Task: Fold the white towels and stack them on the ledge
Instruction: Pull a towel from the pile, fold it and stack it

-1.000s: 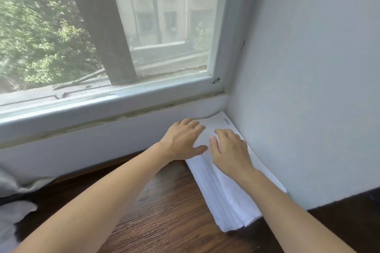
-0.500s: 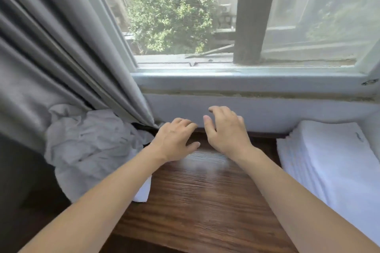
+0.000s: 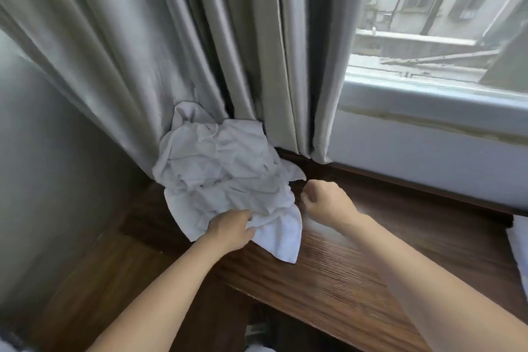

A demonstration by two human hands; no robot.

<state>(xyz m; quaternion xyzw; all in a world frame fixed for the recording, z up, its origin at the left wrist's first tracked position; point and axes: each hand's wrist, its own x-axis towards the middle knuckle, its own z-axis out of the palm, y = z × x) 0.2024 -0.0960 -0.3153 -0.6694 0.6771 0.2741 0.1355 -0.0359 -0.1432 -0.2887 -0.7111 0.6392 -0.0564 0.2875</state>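
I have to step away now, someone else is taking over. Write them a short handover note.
Left hand: gripping the near edge of the crumpled towels.
Right hand: curled, holding nothing, beside the pile.
Crumpled towels lie on the ledge against the curtain. Folded stack sits at the far right edge.
Done: some towels stacked.
Left: pull a towel free, fold it, stack it, repeat.

Both bare forearms reach forward from the near edge; the left hand (image 3: 232,228) lies palm down, fingers curled. The right hand (image 3: 325,200) is farther out, closed in a loose fist.
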